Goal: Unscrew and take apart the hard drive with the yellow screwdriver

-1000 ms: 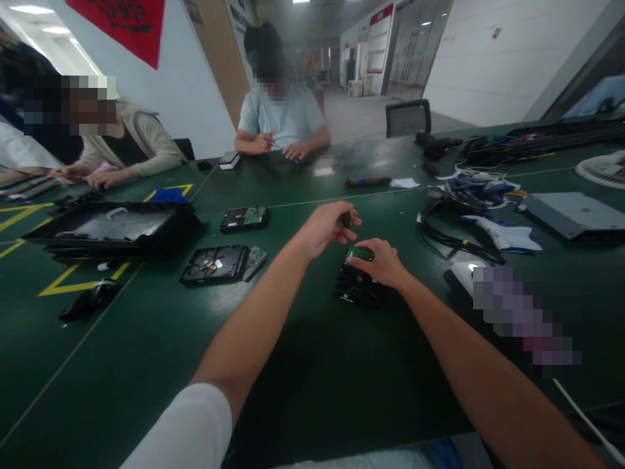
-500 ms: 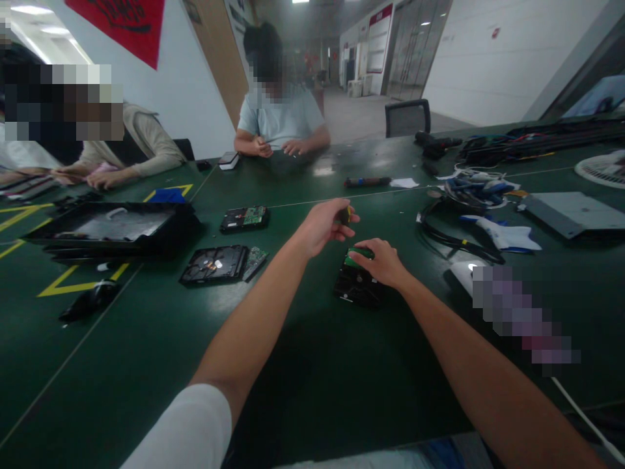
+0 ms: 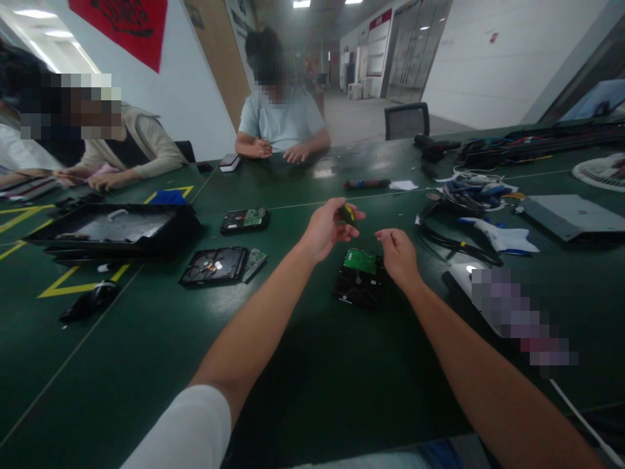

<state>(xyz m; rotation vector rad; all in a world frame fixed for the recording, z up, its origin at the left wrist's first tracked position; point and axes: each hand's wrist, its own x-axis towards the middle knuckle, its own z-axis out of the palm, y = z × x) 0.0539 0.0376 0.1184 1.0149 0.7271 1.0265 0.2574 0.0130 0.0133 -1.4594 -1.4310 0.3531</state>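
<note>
A hard drive point(image 3: 358, 286) lies on the green table in front of me, its green circuit board point(image 3: 361, 260) facing up at the far end. My left hand point(image 3: 326, 229) hovers beyond its left side, fingers curled around a short black-and-yellow tool handle point(image 3: 348, 212); the rest of that tool is hidden. Just right of the drive, my right hand point(image 3: 399, 255) is raised with thumb and fingertips pinched together. Whatever they hold, if anything, is too small to make out.
Left of me lie another hard drive point(image 3: 213, 266), a loose circuit board point(image 3: 254, 264) and a further drive point(image 3: 245, 220). A black tray point(image 3: 112, 225) sits farther left. Cables point(image 3: 452, 238), a glove point(image 3: 508, 236) and a metal box point(image 3: 576, 216) are right. Co-workers sit across the table.
My right hand has lifted off the hard drive's circuit board and shifted right, its fingers now pinched. The circuit board is uncovered. My left hand keeps the handle, turned slightly.
</note>
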